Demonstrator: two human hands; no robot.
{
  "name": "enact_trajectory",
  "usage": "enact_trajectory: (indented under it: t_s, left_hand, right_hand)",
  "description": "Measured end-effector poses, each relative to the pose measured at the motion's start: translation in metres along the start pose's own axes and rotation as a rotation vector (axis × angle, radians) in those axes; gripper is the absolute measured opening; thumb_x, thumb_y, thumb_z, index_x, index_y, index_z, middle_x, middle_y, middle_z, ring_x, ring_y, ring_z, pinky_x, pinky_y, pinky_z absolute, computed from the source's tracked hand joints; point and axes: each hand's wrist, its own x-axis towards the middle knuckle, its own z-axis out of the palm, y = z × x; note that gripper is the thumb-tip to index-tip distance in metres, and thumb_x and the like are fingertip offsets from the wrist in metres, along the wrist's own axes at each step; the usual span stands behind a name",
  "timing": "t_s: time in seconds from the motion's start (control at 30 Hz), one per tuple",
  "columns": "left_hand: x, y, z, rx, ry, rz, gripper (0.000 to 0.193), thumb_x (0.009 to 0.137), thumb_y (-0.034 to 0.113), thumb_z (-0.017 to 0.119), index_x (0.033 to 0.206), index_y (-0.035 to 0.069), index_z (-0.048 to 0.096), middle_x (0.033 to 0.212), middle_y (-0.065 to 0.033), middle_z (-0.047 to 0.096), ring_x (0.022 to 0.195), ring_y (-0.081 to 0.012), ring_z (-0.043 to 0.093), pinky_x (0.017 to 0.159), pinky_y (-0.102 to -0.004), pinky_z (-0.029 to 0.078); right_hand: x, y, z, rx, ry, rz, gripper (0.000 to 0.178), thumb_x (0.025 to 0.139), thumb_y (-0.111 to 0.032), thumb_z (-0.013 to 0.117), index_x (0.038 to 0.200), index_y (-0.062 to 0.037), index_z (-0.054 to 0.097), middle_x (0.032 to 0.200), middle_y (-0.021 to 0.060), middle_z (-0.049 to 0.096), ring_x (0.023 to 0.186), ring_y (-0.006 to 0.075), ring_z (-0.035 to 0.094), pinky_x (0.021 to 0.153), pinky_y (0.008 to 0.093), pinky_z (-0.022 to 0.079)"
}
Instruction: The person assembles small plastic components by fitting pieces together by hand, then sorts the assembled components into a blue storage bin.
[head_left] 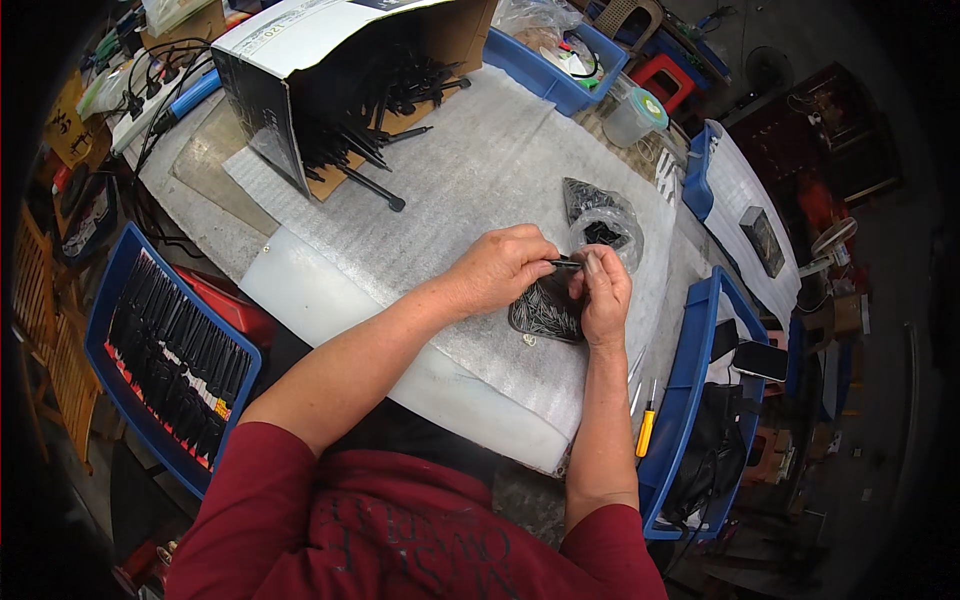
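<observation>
My left hand [505, 268] pinches a thin black rod-like part [567, 263] from the left. Its other end is between the fingertips of my right hand [604, 300], which are pressed together. Just under my hands lies a dark tray [518, 322] with many small, slim metal pins [548, 308]; my right hand covers part of it. Behind my hands, a clear plastic bag [630, 232] stands open with small black pieces [602, 233] inside. Whatever detail sits at the rod's tip is too small to make out.
An open carton [262, 125] of long black rods [350, 150] lies on the foam-covered table [480, 150]. Blue bins stand left [100, 330] and right [690, 350]. A yellow-handled screwdriver [646, 430] lies by the right bin. A lidded plastic tub [632, 115] is at the back.
</observation>
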Motion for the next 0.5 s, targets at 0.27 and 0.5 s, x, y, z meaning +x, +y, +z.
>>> enact_trajectory:
  t_s: [0.27, 0.5]
  left_hand:
    - [-0.001, 0.0, 0.0, 0.03, -0.012, 0.024, 0.012, 0.073, 0.006, 0.058, 0.083, 0.0, 0.059, 0.075, -0.0083, 0.056, 0.069, -0.0212, 0.056, 0.06, -0.0304, 0.044]
    - [-0.001, -0.001, -0.001, 0.005, -0.014, 0.01, 0.012, 0.074, 0.006, 0.058, 0.084, -0.001, 0.059, 0.076, -0.0086, 0.056, 0.069, -0.0209, 0.056, 0.06, -0.03, 0.044]
  right_hand:
    - [-0.001, 0.006, 0.001, -0.02, -0.07, 0.0, 0.006, 0.079, -0.004, 0.053, 0.084, -0.0015, 0.05, 0.068, -0.0031, 0.047, 0.061, 0.0025, 0.042, 0.053, 0.0162, 0.034]
    - [-0.001, -0.005, 0.002, 0.068, -0.037, 0.074, 0.007, 0.08, -0.008, 0.054, 0.083, -0.0016, 0.051, 0.063, -0.0043, 0.046, 0.059, 0.0025, 0.041, 0.051, 0.0167, 0.034]
